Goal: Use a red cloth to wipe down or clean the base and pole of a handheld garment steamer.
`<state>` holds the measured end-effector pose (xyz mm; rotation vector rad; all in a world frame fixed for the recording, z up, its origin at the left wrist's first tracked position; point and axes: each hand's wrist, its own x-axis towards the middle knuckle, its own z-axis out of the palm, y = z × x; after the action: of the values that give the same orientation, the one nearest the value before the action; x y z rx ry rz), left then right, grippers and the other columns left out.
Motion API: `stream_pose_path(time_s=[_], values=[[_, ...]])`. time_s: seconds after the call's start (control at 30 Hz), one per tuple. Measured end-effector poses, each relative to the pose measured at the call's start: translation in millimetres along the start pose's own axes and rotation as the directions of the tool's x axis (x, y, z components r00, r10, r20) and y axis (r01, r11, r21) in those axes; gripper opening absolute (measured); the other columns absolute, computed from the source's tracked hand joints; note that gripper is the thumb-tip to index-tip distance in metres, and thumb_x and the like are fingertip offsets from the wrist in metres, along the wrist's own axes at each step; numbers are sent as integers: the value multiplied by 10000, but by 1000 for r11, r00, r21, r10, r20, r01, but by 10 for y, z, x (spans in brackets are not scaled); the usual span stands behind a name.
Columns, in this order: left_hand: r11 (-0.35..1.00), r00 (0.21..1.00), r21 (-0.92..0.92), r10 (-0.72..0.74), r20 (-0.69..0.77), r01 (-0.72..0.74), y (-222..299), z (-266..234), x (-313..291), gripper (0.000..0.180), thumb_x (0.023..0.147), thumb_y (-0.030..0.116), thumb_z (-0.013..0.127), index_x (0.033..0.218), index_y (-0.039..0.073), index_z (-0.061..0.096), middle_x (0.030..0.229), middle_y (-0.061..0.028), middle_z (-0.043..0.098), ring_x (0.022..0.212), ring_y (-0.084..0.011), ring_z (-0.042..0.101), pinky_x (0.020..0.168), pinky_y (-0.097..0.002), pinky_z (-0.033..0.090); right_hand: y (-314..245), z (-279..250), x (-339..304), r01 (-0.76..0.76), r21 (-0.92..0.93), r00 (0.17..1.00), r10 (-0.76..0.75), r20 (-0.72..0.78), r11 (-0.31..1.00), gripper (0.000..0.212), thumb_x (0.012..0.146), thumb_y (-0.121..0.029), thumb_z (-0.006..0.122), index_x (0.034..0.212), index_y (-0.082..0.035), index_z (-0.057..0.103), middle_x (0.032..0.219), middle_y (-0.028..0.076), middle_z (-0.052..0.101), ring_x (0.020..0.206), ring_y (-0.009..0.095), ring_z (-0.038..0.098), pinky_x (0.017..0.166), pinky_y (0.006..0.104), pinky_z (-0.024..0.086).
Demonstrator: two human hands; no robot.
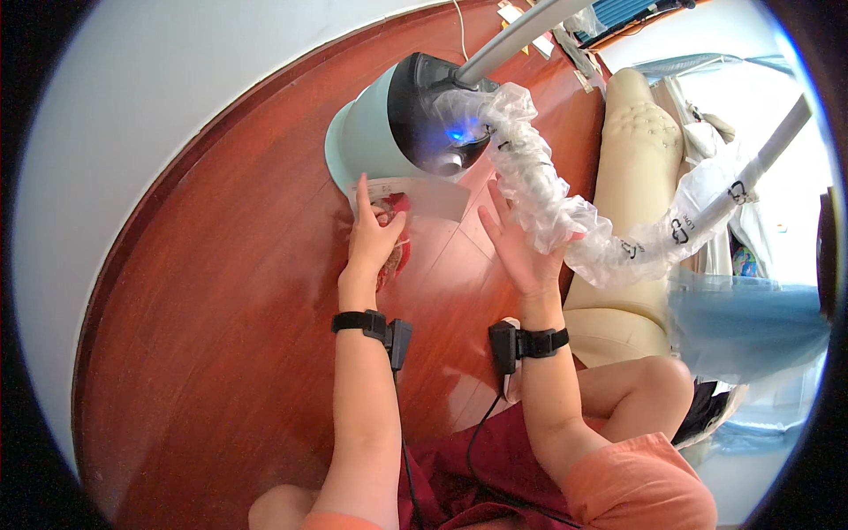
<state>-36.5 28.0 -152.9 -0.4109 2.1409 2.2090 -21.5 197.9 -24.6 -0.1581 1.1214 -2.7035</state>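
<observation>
In front of me on the floor is an appliance with a pale green and black body (pixel 375 132), a lit blue light, a white round knob (pixel 450 164) and a grey pole (pixel 521 40). My left hand (pixel 375 231) is beside its base, index finger pointing up, with a curved white sheet of paper (pixel 424 194) at its fingers. A red patterned thing (pixel 389 265) is partly hidden behind that hand. My right hand (pixel 527 252) is spread, palm showing, against or just under a hose wrapped in crumpled clear plastic (pixel 539 181); some fingers are hidden behind it.
A cream tufted sofa-like seat (pixel 627 168) stands at the right. Another grey tube (pixel 777 137) runs from the plastic toward the upper right. Blue translucent plastic (pixel 746 322) is at the right. A white wall (pixel 168 106) curves along the left of the reddish wood floor (pixel 194 344).
</observation>
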Motion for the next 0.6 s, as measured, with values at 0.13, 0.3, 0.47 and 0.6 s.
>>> stream_pose_path(time_s=[0.13,0.3,0.47,0.6], values=[[998,994,42,-43,104,38,-9,-167,-19,655,755,230,625,1299,101,284,1002,-159,524,935,-257,527,809,-367,428,23,-107,-110,4,-191,999,4,41,982,949,566,-453,756,1325,-147,275,1393,80,216,1295,285,157,1038,481,188],[998,1000,57,-1,13,0,-43,-360,-43,435,753,213,613,1100,10,448,879,-131,582,818,-204,560,720,-314,446,348,-322,-171,-176,-604,975,54,-215,777,889,650,-267,737,1353,-116,215,1404,115,174,1301,279,145,1023,457,187],[1000,990,-20,21,137,-19,122,-779,-62,284,772,163,601,988,7,501,843,-83,593,783,-156,558,698,-286,450,587,-300,80,-236,-892,951,-96,-294,386,611,744,-158,635,1269,-35,347,1303,120,352,1214,238,312,971,389,281],[996,984,-6,88,157,-88,368,-1146,-121,379,781,135,599,1120,42,456,863,-51,580,806,-125,530,724,-271,435,600,-149,139,-342,-684,940,223,-260,644,441,820,-174,574,1194,8,428,1141,81,511,1067,163,451,944,303,323]])
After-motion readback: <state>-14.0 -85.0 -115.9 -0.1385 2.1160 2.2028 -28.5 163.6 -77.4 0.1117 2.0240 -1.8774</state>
